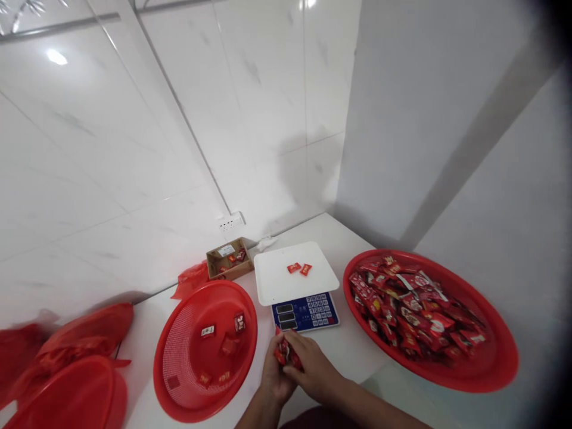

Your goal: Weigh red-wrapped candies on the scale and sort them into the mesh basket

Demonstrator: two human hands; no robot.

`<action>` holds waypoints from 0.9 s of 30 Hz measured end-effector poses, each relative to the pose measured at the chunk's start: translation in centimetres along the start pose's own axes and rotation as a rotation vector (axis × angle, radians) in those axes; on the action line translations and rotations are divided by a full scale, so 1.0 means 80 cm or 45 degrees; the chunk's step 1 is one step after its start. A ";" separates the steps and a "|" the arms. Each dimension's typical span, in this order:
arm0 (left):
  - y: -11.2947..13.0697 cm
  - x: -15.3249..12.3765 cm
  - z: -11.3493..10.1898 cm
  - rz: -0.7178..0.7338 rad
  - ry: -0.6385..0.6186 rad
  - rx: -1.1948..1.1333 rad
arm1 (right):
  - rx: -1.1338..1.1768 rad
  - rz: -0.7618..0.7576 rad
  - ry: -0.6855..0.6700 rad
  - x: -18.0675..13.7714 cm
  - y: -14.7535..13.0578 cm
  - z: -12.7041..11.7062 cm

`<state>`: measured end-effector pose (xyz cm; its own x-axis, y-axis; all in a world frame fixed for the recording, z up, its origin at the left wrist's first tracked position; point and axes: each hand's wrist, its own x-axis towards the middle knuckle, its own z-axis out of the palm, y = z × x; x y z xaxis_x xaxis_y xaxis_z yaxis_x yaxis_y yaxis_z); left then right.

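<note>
Cupped together below the scale, my left hand (pixel 273 374) and my right hand (pixel 313 363) are closed around several red wrapped candies (pixel 282 353). How many pieces they hold is hidden by the fingers. Just beyond my hands is a digital scale, its blue keypad panel (pixel 304 316) facing me. Two small red wrapped candies (pixel 294 268) lie on its white weighing tray (pixel 272 283). To the right, a wide red basin (pixel 503 363) holds a large heap of red wrapped candies (pixel 411 304). On the left, a red mesh basket (pixel 163 351) contains several scattered candies.
A small cardboard box (pixel 230 273) with a few candies stands behind the basket. Red plastic bags (pixel 93 333) and another red basket (pixel 84 396) occupy the far left. Walls border the white table (pixel 330 238) at the back and right; a power socket (pixel 230 223) is on the back wall.
</note>
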<state>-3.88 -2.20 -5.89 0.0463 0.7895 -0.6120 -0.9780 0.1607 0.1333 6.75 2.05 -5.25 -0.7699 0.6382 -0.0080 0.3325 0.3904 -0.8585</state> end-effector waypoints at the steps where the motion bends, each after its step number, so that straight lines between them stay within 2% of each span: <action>1: 0.002 -0.003 -0.008 -0.034 -0.006 -0.021 | 0.007 -0.030 -0.011 -0.001 -0.002 0.000; 5: 0.010 -0.013 -0.023 -0.124 0.007 -0.140 | 0.056 -0.112 0.067 0.001 -0.009 -0.001; 10: 0.017 -0.017 -0.015 -0.102 -0.028 -0.024 | 0.214 0.031 0.154 0.005 -0.014 -0.005; 17: 0.007 -0.022 -0.033 -0.243 0.016 0.227 | 0.324 0.191 -0.084 -0.003 -0.007 -0.026; 21: 0.003 -0.027 -0.042 -0.294 0.062 0.240 | 0.663 0.328 -0.098 -0.007 0.006 -0.028; 23: 0.006 -0.029 -0.043 -0.309 0.037 0.209 | 0.899 0.417 -0.010 0.001 0.016 -0.030; 27: 0.015 -0.032 -0.042 -0.309 -0.053 0.178 | 1.307 0.582 0.394 0.038 0.030 -0.047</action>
<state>-5.82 -6.03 -6.74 0.2865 0.7412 -0.6071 -0.9000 0.4255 0.0947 7.27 7.43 -5.37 -0.4796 0.7704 -0.4200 -0.1617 -0.5481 -0.8207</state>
